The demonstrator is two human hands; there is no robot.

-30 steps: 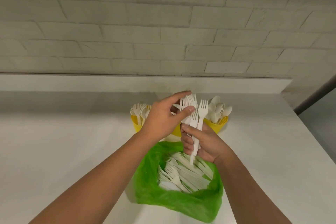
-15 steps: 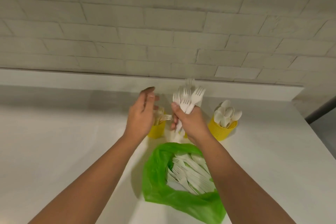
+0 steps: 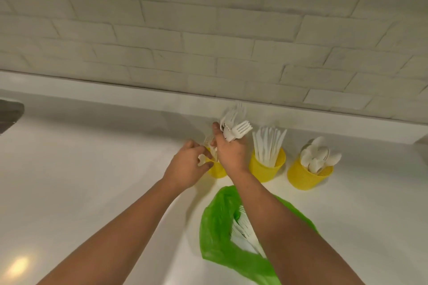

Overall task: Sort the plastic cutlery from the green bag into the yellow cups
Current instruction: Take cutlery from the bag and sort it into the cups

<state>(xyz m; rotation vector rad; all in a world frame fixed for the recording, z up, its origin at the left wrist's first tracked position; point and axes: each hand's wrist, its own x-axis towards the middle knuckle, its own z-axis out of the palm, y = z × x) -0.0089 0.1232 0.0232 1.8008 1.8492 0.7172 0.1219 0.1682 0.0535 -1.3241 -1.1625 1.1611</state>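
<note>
My right hand (image 3: 231,154) grips a bunch of white plastic forks (image 3: 235,126), tines up, directly over the left yellow cup (image 3: 216,170). My left hand (image 3: 187,166) is at that cup's left rim, its fingers curled round white cutlery (image 3: 202,159) standing there. The middle yellow cup (image 3: 266,166) holds white knives (image 3: 268,143). Spoons (image 3: 318,157) fill the right yellow cup (image 3: 308,174). The open green bag (image 3: 215,227) lies in front of the cups with more white cutlery (image 3: 243,229) inside, partly hidden by my right forearm.
Everything stands on a white counter (image 3: 92,192) against a white brick wall (image 3: 208,30) with a low ledge. A dark grey object (image 3: 10,113) shows at the far left edge. The counter's right end lies past the spoon cup.
My right hand has carried the fork bunch left and down onto the left cup. My left hand dropped to that cup's rim and closed on cutlery. The view shifted left, so the knife cup now shows.
</note>
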